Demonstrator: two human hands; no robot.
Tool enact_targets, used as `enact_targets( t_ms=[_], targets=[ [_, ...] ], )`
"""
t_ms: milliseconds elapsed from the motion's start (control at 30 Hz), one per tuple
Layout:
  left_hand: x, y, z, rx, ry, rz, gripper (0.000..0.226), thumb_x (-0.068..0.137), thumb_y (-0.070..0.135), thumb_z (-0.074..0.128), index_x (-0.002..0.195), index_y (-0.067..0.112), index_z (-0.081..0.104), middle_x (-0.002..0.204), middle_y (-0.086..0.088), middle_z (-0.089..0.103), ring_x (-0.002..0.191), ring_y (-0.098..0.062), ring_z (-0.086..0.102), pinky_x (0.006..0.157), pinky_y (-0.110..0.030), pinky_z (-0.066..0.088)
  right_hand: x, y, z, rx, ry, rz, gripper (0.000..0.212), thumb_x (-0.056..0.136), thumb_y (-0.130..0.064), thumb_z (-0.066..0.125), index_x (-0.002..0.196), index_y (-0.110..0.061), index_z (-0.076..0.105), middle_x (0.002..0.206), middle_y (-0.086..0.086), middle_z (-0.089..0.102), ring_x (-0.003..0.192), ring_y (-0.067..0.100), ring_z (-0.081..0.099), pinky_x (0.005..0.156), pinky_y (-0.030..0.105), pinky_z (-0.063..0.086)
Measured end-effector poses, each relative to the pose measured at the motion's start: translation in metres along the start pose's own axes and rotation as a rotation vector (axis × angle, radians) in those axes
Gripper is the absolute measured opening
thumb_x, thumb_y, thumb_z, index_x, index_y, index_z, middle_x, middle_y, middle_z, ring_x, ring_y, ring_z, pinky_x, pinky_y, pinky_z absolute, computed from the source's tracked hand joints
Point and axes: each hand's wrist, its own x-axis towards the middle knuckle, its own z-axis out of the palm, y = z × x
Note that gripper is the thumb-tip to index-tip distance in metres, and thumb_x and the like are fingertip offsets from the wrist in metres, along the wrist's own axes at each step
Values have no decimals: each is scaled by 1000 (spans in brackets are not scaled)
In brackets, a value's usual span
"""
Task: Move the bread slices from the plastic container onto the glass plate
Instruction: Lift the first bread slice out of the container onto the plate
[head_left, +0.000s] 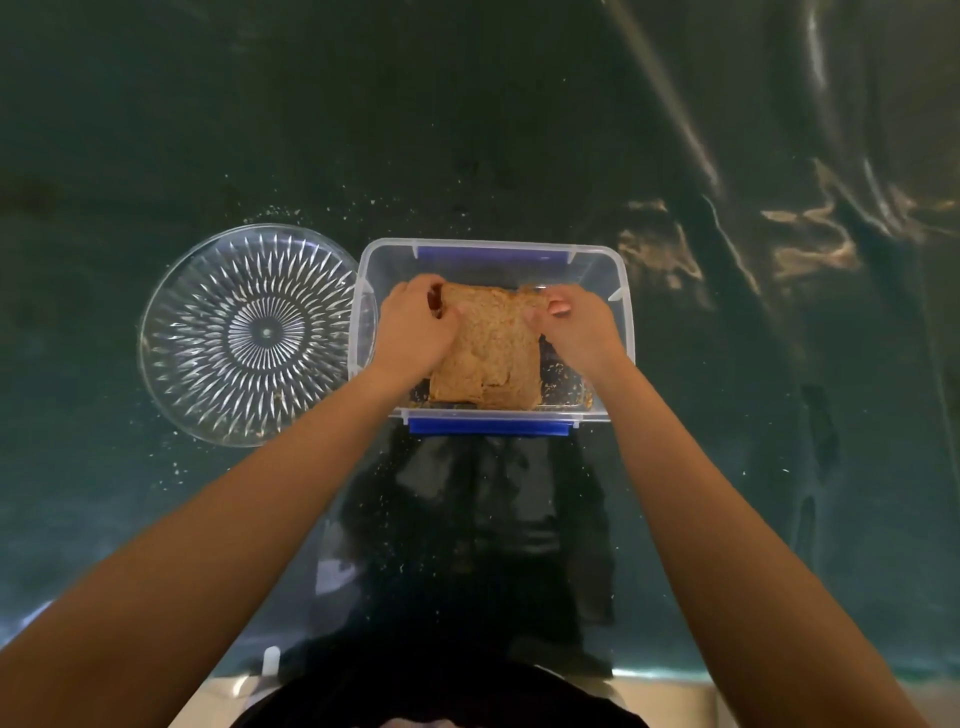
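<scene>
A clear plastic container (618, 291) with blue clips stands in the middle of the dark glass table. Brown bread slices (491, 348) lie stacked inside it. My left hand (415, 325) grips the top slice at its far left corner. My right hand (576, 327) pinches the same slice at its far right corner. The far end of the slice looks slightly lifted. A round cut-glass plate (208, 332) sits just left of the container, touching its left wall, with nothing on it.
Crumbs are scattered on the glass table (519, 130) around the plate and container. Reflections streak the table's right side. The table's near edge runs along the bottom of the view, close to my body.
</scene>
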Motion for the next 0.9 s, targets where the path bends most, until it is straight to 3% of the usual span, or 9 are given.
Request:
enact_targets(
  t_ms=[67, 133, 233, 333, 433, 533, 633, 800, 900],
  targets=[
    [-3, 0, -1, -48, 7, 6, 37, 89, 27, 56, 123, 16, 50, 128, -9, 54, 116, -23, 52, 98, -32, 42, -3, 0, 1, 29, 28, 2, 33, 89, -24, 61, 119, -12, 56, 107, 0, 60, 91, 13, 54, 64, 13, 41],
    [-5, 0, -2, -120, 1, 5, 36, 89, 27, 56, 123, 17, 50, 128, -7, 55, 112, -20, 54, 95, -29, 44, -7, 0, 0, 88, 41, 12, 35, 87, -23, 63, 119, -11, 54, 104, -2, 56, 92, 14, 55, 63, 13, 44],
    [-10, 0, -7, -236, 4, 23, 35, 88, 25, 58, 121, 17, 51, 119, -1, 56, 99, -10, 51, 82, -21, 42, -14, -4, -4, 190, 78, 30, 34, 85, -20, 66, 115, -10, 56, 103, 0, 57, 97, 19, 59, 83, 33, 56],
    [-16, 2, -18, -345, 4, 44, 32, 88, 25, 59, 118, 20, 51, 106, 9, 51, 96, -9, 49, 73, -15, 44, -21, -15, -10, 266, 113, -11, 33, 83, -17, 69, 113, -9, 59, 100, 1, 59, 97, 20, 61, 86, 35, 56],
    [-21, 5, -34, -460, 17, 82, 29, 87, 23, 61, 114, 20, 51, 102, 9, 52, 98, -11, 53, 81, -27, 54, -29, -32, -17, 312, 147, -80, 30, 81, -15, 70, 110, -12, 61, 94, -4, 61, 96, 20, 63, 84, 36, 58],
    [-26, 6, -55, -557, 58, 109, 34, 85, 22, 63, 117, 17, 52, 106, 4, 56, 102, -15, 57, 89, -38, 55, -38, -54, -18, 276, 192, -148, 30, 80, -21, 71, 109, -20, 63, 104, 2, 66, 100, 22, 66, 88, 43, 57],
    [-27, 1, -76, -638, 99, 100, 39, 84, 24, 65, 120, 19, 51, 104, 5, 58, 103, -16, 60, 87, -36, 57, -44, -79, -12, 302, 217, -216, 32, 80, -18, 70, 111, -16, 63, 109, 7, 67, 102, 23, 65, 87, 43, 57],
    [-26, -18, -115, -721, 162, 99, 36, 84, 20, 65, 118, 17, 54, 94, 9, 56, 100, -19, 60, 87, -37, 57, -51, -120, 16, 274, 221, -309, 30, 84, -20, 67, 114, -16, 62, 104, -3, 63, 100, 13, 63, 89, 32, 58],
    [-26, -34, -139, -750, 214, 94, 36, 84, 18, 65, 118, 15, 55, 93, 9, 55, 98, -19, 60, 84, -34, 57, -52, -140, 39, 287, 199, -327, 30, 84, -19, 66, 114, -15, 62, 110, 3, 65, 103, 15, 63, 88, 32, 58]
  ],
)
